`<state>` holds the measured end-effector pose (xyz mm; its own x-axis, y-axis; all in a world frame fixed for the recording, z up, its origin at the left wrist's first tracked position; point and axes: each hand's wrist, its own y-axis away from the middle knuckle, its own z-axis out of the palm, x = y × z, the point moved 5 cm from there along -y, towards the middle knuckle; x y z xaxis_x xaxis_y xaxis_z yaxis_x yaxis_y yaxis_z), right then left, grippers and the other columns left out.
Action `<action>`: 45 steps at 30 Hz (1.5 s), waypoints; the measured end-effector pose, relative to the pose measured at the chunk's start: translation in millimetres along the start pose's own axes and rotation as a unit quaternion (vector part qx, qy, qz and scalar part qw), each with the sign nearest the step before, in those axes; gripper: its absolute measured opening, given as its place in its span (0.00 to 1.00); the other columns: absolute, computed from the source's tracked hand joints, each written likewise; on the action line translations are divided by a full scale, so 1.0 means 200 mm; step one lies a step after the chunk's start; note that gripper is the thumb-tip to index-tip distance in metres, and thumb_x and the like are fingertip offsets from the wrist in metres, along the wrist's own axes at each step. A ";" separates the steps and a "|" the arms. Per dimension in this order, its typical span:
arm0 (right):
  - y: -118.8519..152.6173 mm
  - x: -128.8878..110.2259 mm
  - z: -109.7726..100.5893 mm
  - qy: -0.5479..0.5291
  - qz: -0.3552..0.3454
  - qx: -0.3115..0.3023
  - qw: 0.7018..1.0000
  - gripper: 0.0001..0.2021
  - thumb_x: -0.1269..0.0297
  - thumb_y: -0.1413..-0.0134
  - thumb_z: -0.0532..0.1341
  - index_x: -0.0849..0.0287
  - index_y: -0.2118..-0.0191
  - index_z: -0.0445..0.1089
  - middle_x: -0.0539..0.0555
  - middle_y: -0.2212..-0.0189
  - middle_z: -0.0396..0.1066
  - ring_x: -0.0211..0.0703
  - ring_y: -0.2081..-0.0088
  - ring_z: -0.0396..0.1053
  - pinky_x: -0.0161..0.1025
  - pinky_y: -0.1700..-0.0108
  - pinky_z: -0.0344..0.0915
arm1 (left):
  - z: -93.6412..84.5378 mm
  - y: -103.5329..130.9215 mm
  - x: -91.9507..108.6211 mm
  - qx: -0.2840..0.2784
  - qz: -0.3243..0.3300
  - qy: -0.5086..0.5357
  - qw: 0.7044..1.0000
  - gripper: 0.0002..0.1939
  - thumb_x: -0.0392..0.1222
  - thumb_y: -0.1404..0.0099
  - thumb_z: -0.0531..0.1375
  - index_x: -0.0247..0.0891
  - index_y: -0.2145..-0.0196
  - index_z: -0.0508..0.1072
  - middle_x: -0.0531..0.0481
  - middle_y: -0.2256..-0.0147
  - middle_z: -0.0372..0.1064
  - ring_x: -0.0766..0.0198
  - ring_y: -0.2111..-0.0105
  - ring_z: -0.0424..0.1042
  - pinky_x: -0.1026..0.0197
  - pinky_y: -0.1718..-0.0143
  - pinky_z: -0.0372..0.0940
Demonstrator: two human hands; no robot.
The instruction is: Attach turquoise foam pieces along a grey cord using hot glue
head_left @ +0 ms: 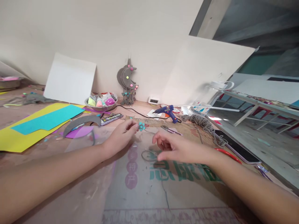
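My left hand (125,133) is closed in a pinch, with a small turquoise flower (141,126) at its fingertips. From the flower a thin grey string runs off to the right. My right hand (168,146) hovers over the plastic-covered cardboard, fingers curled and the thumb held apart, with nothing visible between them. Below its fingertips a loop of grey string (148,156) shows, its tail trailing toward me. Just beyond the right hand lies a pair of small scissors or tweezers (171,130), too small to tell which.
A blue glue gun (168,112) rests behind my hands. Grey yarn (202,123) and a phone (235,146) lie right. To the left are a grey curved piece (81,122), turquoise sheet (50,118) and clay bowl (101,105). A grey moon ornament (127,77) leans on the wall.
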<state>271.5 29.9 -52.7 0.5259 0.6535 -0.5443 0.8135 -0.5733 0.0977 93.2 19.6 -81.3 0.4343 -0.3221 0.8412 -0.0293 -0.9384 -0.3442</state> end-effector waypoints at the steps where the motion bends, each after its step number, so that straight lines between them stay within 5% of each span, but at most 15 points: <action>1: 0.01 0.01 0.01 0.049 0.002 -0.016 0.999 0.10 0.59 0.49 0.61 0.56 0.62 0.65 0.48 0.71 0.67 0.35 0.72 0.62 0.32 0.71 0.56 | 0.01 0.00 0.00 -0.008 -0.004 0.005 1.000 0.10 0.43 0.35 0.49 0.37 0.72 0.63 0.54 0.74 0.60 0.66 0.70 0.62 0.65 0.67 0.57; 3: 0.04 0.03 0.01 0.132 0.004 -0.035 0.991 0.03 0.65 0.48 0.59 0.56 0.67 0.68 0.48 0.72 0.70 0.36 0.72 0.64 0.32 0.71 0.55 | 0.01 0.00 -0.01 -0.018 -0.016 0.017 1.000 0.11 0.44 0.35 0.50 0.37 0.72 0.63 0.55 0.74 0.59 0.66 0.71 0.62 0.65 0.69 0.57; 7: 0.08 0.11 -0.10 0.215 0.052 -0.041 0.974 0.07 0.70 0.50 0.57 0.55 0.73 0.71 0.49 0.75 0.72 0.38 0.73 0.67 0.33 0.71 0.55 | 0.02 0.00 0.00 -0.015 -0.027 0.022 0.999 0.11 0.44 0.36 0.50 0.37 0.73 0.63 0.55 0.75 0.59 0.66 0.72 0.61 0.65 0.70 0.56; 12: 0.12 0.03 -0.29 0.239 0.073 0.123 0.960 0.14 0.56 0.44 0.53 0.56 0.73 0.70 0.49 0.81 0.68 0.37 0.79 0.62 0.33 0.77 0.52 | 0.03 0.00 0.00 -0.024 -0.013 0.009 1.000 0.12 0.46 0.35 0.49 0.36 0.71 0.64 0.54 0.74 0.59 0.66 0.71 0.61 0.65 0.70 0.56; 17: 0.06 -0.06 -0.19 0.123 0.017 0.254 0.959 0.13 0.55 0.44 0.55 0.56 0.60 0.70 0.50 0.75 0.69 0.38 0.74 0.64 0.34 0.73 0.58 | 0.03 0.02 0.03 -0.011 0.050 -0.021 0.998 0.12 0.46 0.34 0.49 0.37 0.69 0.65 0.54 0.71 0.62 0.65 0.69 0.61 0.64 0.67 0.56; 21: -0.02 -0.02 -0.04 0.022 -0.016 0.248 0.968 0.24 0.61 0.47 0.59 0.53 0.44 0.59 0.50 0.70 0.67 0.37 0.70 0.64 0.35 0.67 0.62 | 0.04 0.04 0.05 -0.024 0.080 -0.025 0.996 0.12 0.45 0.34 0.48 0.37 0.69 0.65 0.53 0.71 0.62 0.66 0.69 0.62 0.64 0.67 0.57; 24: -0.07 0.01 0.05 -0.011 -0.027 0.227 0.973 0.27 0.67 0.47 0.59 0.51 0.41 0.55 0.49 0.69 0.66 0.37 0.70 0.64 0.35 0.65 0.63 | 0.05 0.04 0.05 -0.032 0.090 -0.022 0.995 0.11 0.44 0.34 0.48 0.37 0.69 0.65 0.53 0.71 0.62 0.66 0.69 0.62 0.64 0.68 0.57; 28: -0.14 0.05 0.13 -0.033 -0.011 0.195 0.980 0.14 0.68 0.46 0.56 0.55 0.53 0.68 0.49 0.72 0.68 0.37 0.70 0.65 0.34 0.67 0.63 | 0.05 0.05 0.07 -0.040 0.098 -0.013 0.994 0.10 0.43 0.34 0.49 0.37 0.70 0.65 0.53 0.71 0.62 0.66 0.69 0.62 0.64 0.67 0.57; 31: -0.14 0.05 0.17 0.003 -0.029 0.157 0.987 0.09 0.65 0.44 0.55 0.58 0.68 0.73 0.51 0.71 0.71 0.38 0.68 0.67 0.34 0.64 0.63 | 0.01 0.03 0.05 0.012 0.081 0.006 0.997 0.10 0.44 0.35 0.49 0.37 0.69 0.64 0.53 0.71 0.62 0.65 0.68 0.62 0.63 0.65 0.57; 34: -0.08 -0.03 0.17 0.099 -0.091 0.134 0.982 0.12 0.67 0.41 0.52 0.56 0.60 0.73 0.53 0.66 0.71 0.41 0.62 0.67 0.37 0.58 0.63 | -0.05 -0.01 0.01 0.087 0.027 0.037 0.995 0.12 0.44 0.34 0.48 0.38 0.73 0.61 0.54 0.74 0.58 0.65 0.70 0.60 0.63 0.67 0.57; 38: 0.00 -0.13 0.09 0.173 -0.112 0.148 0.967 0.25 0.75 0.43 0.49 0.53 0.41 0.56 0.54 0.59 0.71 0.41 0.57 0.66 0.39 0.55 0.63 | -0.05 -0.02 -0.01 0.071 -0.006 0.039 0.997 0.13 0.46 0.35 0.49 0.38 0.75 0.60 0.55 0.76 0.56 0.65 0.72 0.59 0.63 0.68 0.55; 45: 0.06 -0.17 0.03 0.281 -0.171 0.172 0.929 0.20 0.74 0.42 0.49 0.57 0.46 0.63 0.57 0.59 0.70 0.44 0.57 0.65 0.42 0.56 0.63 | -0.03 0.00 0.02 0.051 -0.007 0.028 0.998 0.13 0.47 0.36 0.49 0.37 0.73 0.62 0.53 0.73 0.60 0.64 0.70 0.61 0.63 0.67 0.57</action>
<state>261.8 -2.9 -38.6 0.3761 0.9259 0.0346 0.8805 -0.3455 -0.3246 89.2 18.4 -75.7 0.3825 -0.3187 0.8673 0.0698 -0.9260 -0.3710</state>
